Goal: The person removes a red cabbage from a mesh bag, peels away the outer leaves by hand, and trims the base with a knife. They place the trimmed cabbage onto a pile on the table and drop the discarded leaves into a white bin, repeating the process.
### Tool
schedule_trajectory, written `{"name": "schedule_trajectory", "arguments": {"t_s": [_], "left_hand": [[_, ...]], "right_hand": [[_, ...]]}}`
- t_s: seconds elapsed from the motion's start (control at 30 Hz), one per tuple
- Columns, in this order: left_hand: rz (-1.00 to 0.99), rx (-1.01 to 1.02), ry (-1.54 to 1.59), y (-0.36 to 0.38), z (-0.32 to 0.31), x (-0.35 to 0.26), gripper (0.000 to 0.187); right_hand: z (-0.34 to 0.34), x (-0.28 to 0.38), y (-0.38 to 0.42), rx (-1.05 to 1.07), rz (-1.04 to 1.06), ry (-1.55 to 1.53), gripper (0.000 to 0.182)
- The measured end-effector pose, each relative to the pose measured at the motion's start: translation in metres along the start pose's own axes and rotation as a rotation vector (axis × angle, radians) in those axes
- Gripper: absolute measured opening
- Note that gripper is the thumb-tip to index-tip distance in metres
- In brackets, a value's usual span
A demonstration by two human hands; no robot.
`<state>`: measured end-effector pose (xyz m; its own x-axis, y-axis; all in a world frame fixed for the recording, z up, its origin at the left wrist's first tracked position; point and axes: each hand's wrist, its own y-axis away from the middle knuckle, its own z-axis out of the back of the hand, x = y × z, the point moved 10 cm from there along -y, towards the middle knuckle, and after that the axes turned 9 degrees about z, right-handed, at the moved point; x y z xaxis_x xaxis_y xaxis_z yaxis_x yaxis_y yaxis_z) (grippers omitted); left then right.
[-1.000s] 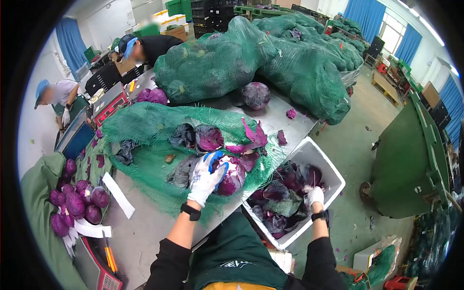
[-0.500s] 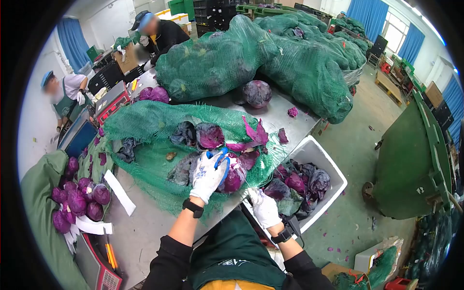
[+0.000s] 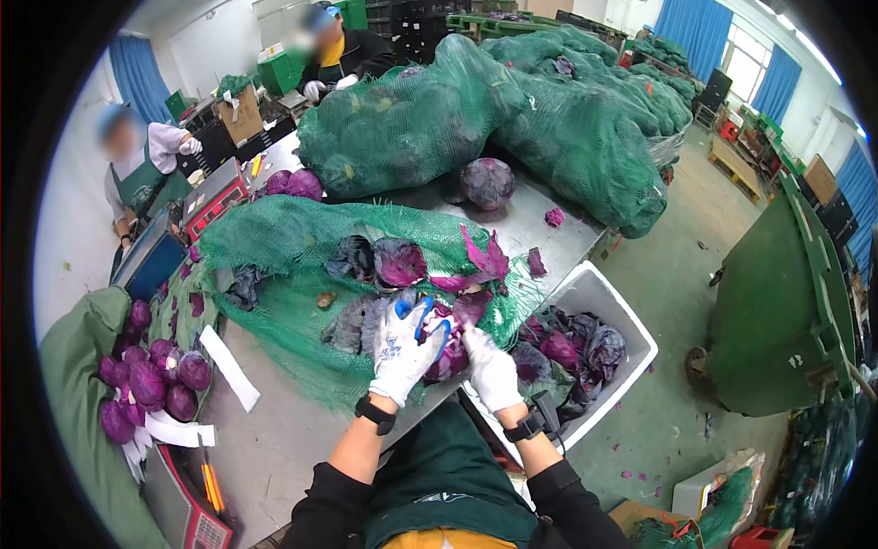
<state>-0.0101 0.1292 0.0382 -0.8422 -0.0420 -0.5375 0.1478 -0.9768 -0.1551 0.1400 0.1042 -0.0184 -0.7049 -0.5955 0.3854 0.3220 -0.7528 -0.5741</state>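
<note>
A peeled red cabbage (image 3: pixel 446 359) sits at the table's front edge on a green mesh sack (image 3: pixel 293 343). My left hand (image 3: pixel 402 348), in a white glove with blue-coated fingers, grips it from the left and above. Against its right side is my right hand (image 3: pixel 492 368), white-gloved, with fingers closed; what they hold, if anything, is hidden. Loose cabbage leaves (image 3: pixel 400 263) lie on the mesh just behind my hands, along with torn purple pieces (image 3: pixel 489 259). Below and right of my right hand stands a white foam box (image 3: pixel 640 343) of dark outer leaves (image 3: pixel 599 348).
Full mesh sacks (image 3: pixel 402 128) cover the table's back, with a whole cabbage (image 3: pixel 487 183) before them. Several trimmed cabbages (image 3: pixel 146 380) lie at left near a red scale (image 3: pixel 187 503). A green bin (image 3: pixel 768 302) stands right. Two co-workers (image 3: pixel 146 174) (image 3: pixel 343 55) are beyond the table.
My right hand has moved up and left from the foam box's edge to the cabbage. My left hand has shifted slightly right and down. Both co-workers have shifted position.
</note>
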Motion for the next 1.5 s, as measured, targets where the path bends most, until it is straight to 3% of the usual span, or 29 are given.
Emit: {"name": "schedule_trajectory", "arguments": {"t_s": [0.03, 0.07, 0.13, 0.17, 0.2, 0.27, 0.3, 0.33, 0.4, 0.47, 0.53, 0.57, 0.6, 0.67, 0.73, 0.8, 0.87, 0.93, 1.0, 1.03, 1.13, 1.4, 1.47, 1.5], "left_hand": [[0.005, -0.004, -0.002, 0.000, -0.005, 0.009, 0.053], [-0.064, -0.055, 0.175, 0.000, -0.008, 0.017, 0.051], [-0.138, -0.099, 0.350, 0.006, -0.002, 0.021, 0.048], [-0.115, -0.026, 0.369, 0.007, -0.002, 0.019, 0.046], [-0.089, 0.046, 0.389, 0.007, -0.004, 0.018, 0.044], [-0.094, 0.016, 0.304, 0.011, 0.004, 0.012, 0.045], [-0.104, 0.036, 0.239, 0.014, 0.006, 0.009, 0.046], [-0.112, 0.054, 0.173, 0.015, 0.007, 0.007, 0.047], [-0.149, 0.037, 0.117, 0.019, 0.008, 0.021, 0.048], [0.007, 0.096, 0.180, 0.017, 0.008, 0.049, 0.054], [0.089, 0.125, 0.244, 0.016, 0.008, 0.060, 0.059], [0.145, 0.150, 0.244, 0.015, 0.008, 0.058, 0.059], [0.201, 0.177, 0.244, 0.014, 0.004, 0.058, 0.060], [0.154, 0.084, 0.175, 0.008, -0.003, 0.053, 0.058], [-0.011, -0.098, 0.238, 0.000, 0.001, 0.043, 0.058], [-0.005, -0.075, 0.185, -0.006, -0.001, 0.038, 0.057], [-0.012, 0.025, 0.192, -0.010, -0.002, 0.026, 0.040], [-0.041, 0.019, 0.153, -0.011, -0.005, 0.023, 0.039], [-0.033, 0.026, 0.100, -0.011, -0.009, 0.022, 0.039], [-0.032, 0.027, 0.100, -0.012, -0.009, 0.022, 0.039], [-0.003, 0.067, 0.144, -0.014, -0.010, 0.023, 0.047], [-0.097, 0.014, 0.149, -0.022, -0.010, 0.022, 0.035], [-0.025, 0.109, 0.148, -0.027, -0.019, 0.033, 0.045], [-0.031, 0.091, 0.189, -0.028, -0.019, 0.035, 0.038]], "right_hand": [[-0.007, -0.022, 0.005, -0.094, -0.038, -0.015, 0.043], [-0.013, -0.046, 0.001, 0.229, -0.316, 0.015, 0.041], [-0.040, -0.099, 0.020, 0.167, -0.680, -0.504, 0.041], [-0.021, -0.075, 0.012, 0.253, -0.883, -0.605, 0.047], [-0.020, -0.067, -0.003, 0.148, -0.630, -0.499, 0.052], [-0.040, -0.091, 0.000, 0.074, -0.670, -0.403, 0.049], [-0.071, -0.114, 0.013, 0.097, -0.788, -0.571, 0.045], [-0.062, -0.127, 0.002, 0.018, -0.666, -0.248, 0.042], [-0.036, -0.140, -0.002, 0.004, -0.709, -0.109, 0.046], [-0.014, -0.165, 0.018, -0.082, -0.999, -0.342, 0.052], [-0.010, -0.197, 0.028, -0.022, -0.845, 0.058, 0.045], [0.004, -0.181, 0.024, 0.029, -0.883, 0.098, 0.052], [0.013, -0.122, -0.003, 0.041, -0.227, 0.573, 0.047], [0.028, -0.072, 0.006, -0.094, -0.012, 0.220, 0.039], [-0.001, -0.060, 0.034, 0.305, -0.241, -0.075, 0.048], [0.013, -0.013, 0.048, 0.227, 0.015, 0.069, 0.048], [0.019, 0.010, 0.060, 0.150, 0.105, 0.057, 0.047], [0.015, 0.012, 0.070, 0.143, 0.100, 0.045, 0.045], [0.016, 0.010, 0.069, 0.166, -0.032, -0.119, 0.042], [0.015, 0.013, 0.069, 0.133, 0.055, 0.000, 0.036], [0.015, 0.010, 0.061, 0.152, -0.026, -0.074, 0.032], [0.005, -0.018, 0.091, 0.168, -0.059, -0.051, 0.029], [-0.031, -0.054, 0.135, 0.696, -0.372, -0.009, 0.029], [-0.036, -0.059, 0.145, 0.652, -0.341, -0.022, 0.029]]}}
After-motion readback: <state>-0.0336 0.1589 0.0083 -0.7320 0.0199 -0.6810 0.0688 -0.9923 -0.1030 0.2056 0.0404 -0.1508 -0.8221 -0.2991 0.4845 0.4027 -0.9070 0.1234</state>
